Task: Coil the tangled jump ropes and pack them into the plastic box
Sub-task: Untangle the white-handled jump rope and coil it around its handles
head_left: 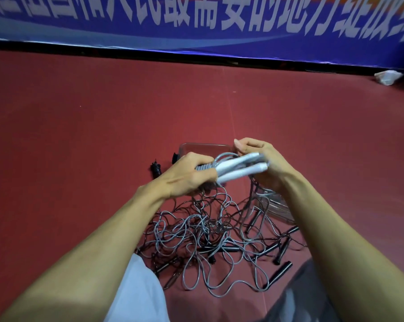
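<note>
Red floor (80, 135) carries the tangled jump ropes (210, 231), and the clear plastic box (203, 147) stands just behind them. Above the tangle, the left hand (187, 175) curls its fingers round a grey coil (204, 168); the right hand (263, 163) grips the two white handles (238, 169).

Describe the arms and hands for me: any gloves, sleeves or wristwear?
The left hand and right hand are ungloved, with no rings visible. The left forearm and right forearm are lean and bare to the frame's edge: no sleeves, watch or bands show.
</note>
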### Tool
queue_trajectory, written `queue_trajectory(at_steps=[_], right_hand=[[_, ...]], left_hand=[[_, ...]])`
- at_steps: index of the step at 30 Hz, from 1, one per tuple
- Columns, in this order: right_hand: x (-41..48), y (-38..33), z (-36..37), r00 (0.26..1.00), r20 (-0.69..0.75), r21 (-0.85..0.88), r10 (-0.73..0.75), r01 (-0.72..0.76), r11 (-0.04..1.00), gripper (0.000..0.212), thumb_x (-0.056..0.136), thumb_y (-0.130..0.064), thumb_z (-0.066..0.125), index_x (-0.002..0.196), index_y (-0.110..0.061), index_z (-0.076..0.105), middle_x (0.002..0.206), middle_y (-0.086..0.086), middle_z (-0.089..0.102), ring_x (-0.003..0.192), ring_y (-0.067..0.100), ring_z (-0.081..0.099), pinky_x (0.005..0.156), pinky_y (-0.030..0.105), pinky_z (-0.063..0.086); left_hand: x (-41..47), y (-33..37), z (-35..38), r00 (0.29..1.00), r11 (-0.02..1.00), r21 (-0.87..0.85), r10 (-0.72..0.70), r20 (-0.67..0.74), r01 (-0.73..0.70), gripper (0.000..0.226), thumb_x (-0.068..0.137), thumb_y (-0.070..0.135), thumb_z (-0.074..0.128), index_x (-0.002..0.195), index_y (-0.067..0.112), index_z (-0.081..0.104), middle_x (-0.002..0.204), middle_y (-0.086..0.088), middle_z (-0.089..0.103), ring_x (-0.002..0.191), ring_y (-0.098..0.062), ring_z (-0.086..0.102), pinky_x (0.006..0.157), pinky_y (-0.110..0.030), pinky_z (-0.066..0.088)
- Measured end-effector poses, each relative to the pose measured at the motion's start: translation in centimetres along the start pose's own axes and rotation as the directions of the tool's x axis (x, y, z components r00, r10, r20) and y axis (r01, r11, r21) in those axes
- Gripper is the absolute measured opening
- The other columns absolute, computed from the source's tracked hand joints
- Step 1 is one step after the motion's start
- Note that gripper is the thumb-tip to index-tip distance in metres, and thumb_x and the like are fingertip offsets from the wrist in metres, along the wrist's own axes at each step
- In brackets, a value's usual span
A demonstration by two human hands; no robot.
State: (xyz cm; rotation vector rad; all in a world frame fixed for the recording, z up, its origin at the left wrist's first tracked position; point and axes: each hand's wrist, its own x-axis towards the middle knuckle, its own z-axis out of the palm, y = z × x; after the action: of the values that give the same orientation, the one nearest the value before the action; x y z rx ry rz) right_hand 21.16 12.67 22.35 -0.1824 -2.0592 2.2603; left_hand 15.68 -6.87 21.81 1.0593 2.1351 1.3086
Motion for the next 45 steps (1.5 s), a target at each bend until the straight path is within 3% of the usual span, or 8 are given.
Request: queue_trajectory(at_steps=[4, 8, 15, 23, 31, 35, 39, 45], right_hand=[[0.7, 0.9, 0.6, 1.000, 0.008, -0.003, -0.006, 0.006, 1.000, 0.020, 0.096, -0.005, 0.049, 0.086, -0.005, 0.066, 0.063, 0.002, 0.058, 0.051, 0.012, 0.046, 0.048, 0.022, 0.036], [0.9, 1.4, 1.0, 1.000, 0.021, -0.269, -0.018, 0.023, 0.963, 0.038, 0.098, -0.034, 0.052, 0.090, 0.003, 0.061, 0.059, 0.004, 0.056, 0.048, 0.015, 0.045, 0.047, 0.025, 0.036], [0.7, 2.4, 0.3, 0.979, 0.120, -0.874, 0.166, 0.025, 0.485, 0.030, 0.092, -0.037, 0.063, 0.084, -0.009, 0.066, 0.070, 0.006, 0.069, 0.058, 0.014, 0.067, 0.054, 0.020, 0.049], [0.1, 2.0, -0.1, 0.963, 0.263, -0.903, 0.063, 0.223, 0.367, 0.023, 0.097, -0.025, 0.057, 0.075, -0.025, 0.051, 0.064, -0.004, 0.051, 0.056, 0.009, 0.043, 0.054, 0.022, 0.035], [-0.8, 0.9, 1.3, 0.905, 0.394, -0.899, -0.160, 0.416, 0.138, 0.019, 0.098, -0.035, 0.053, 0.107, -0.025, 0.066, 0.097, -0.007, 0.063, 0.090, 0.019, 0.056, 0.065, 0.036, 0.046], [-0.7, 0.4, 0.4, 0.907, 0.294, -0.914, -0.301, 0.359, 0.189, 0.020, 0.087, -0.041, 0.068, 0.094, -0.022, 0.072, 0.086, -0.009, 0.064, 0.084, 0.018, 0.060, 0.060, 0.029, 0.038], [-0.8, -0.1, -0.6, 0.905, 0.164, -0.922, -0.392, 0.282, 0.266, 0.055, 0.054, -0.070, 0.068, 0.065, -0.016, 0.063, 0.064, -0.009, 0.055, 0.060, 0.017, 0.051, 0.051, 0.029, 0.034], [0.0, 0.8, -1.6, 0.881, 0.204, -0.867, -0.427, 0.365, 0.339, 0.063, 0.060, -0.076, 0.056, 0.067, -0.014, 0.066, 0.062, -0.007, 0.050, 0.063, 0.018, 0.045, 0.056, 0.035, 0.038]], left_hand=[[0.1, 1.0, 0.0, 0.993, 0.952, -0.305, -0.038, -0.114, 0.002, 0.052, 0.071, 0.026, 0.053, 0.118, 0.003, 0.052, 0.064, -0.010, 0.062, 0.038, -0.011, 0.051, 0.036, -0.016, 0.031], [0.6, 0.9, -0.3, 0.963, 0.908, -0.418, -0.115, -0.242, 0.004, 0.058, 0.092, 0.013, 0.049, 0.145, 0.035, 0.038, 0.069, -0.015, 0.063, 0.036, -0.012, 0.048, 0.034, -0.016, 0.031], [1.9, -1.4, -0.9, 0.869, 0.976, -0.158, -0.208, -0.448, 0.151, 0.015, 0.088, 0.019, 0.054, 0.101, 0.022, 0.062, 0.067, -0.006, 0.065, 0.041, -0.016, 0.050, 0.040, -0.021, 0.036], [1.8, -3.6, -1.0, 0.904, 0.897, 0.323, -0.161, -0.397, 0.302, 0.024, 0.084, 0.025, 0.068, 0.099, 0.022, 0.049, 0.073, -0.005, 0.064, 0.052, -0.022, 0.057, 0.054, -0.038, 0.051], [1.1, -2.8, -0.1, 0.964, 0.677, 0.692, -0.243, -0.109, 0.249, 0.025, 0.078, 0.031, 0.066, 0.090, 0.033, 0.044, 0.080, 0.003, 0.057, 0.061, -0.015, 0.053, 0.052, -0.028, 0.035], [1.1, -2.0, 0.3, 0.985, 0.613, 0.777, -0.162, -0.054, 0.143, 0.022, 0.075, 0.040, 0.064, 0.086, 0.028, 0.050, 0.079, 0.004, 0.059, 0.071, -0.022, 0.058, 0.055, -0.030, 0.038], [0.7, -1.0, 0.5, 0.998, 0.567, 0.823, -0.067, -0.003, 0.040, 0.044, 0.075, 0.073, 0.060, 0.079, 0.030, 0.053, 0.069, 0.009, 0.057, 0.067, -0.014, 0.057, 0.055, -0.028, 0.037], [-0.3, 0.2, -0.1, 0.998, 0.673, 0.738, 0.067, 0.015, -0.057, 0.031, 0.076, 0.060, 0.061, 0.081, 0.029, 0.061, 0.063, 0.004, 0.058, 0.059, -0.014, 0.052, 0.059, -0.031, 0.043]])
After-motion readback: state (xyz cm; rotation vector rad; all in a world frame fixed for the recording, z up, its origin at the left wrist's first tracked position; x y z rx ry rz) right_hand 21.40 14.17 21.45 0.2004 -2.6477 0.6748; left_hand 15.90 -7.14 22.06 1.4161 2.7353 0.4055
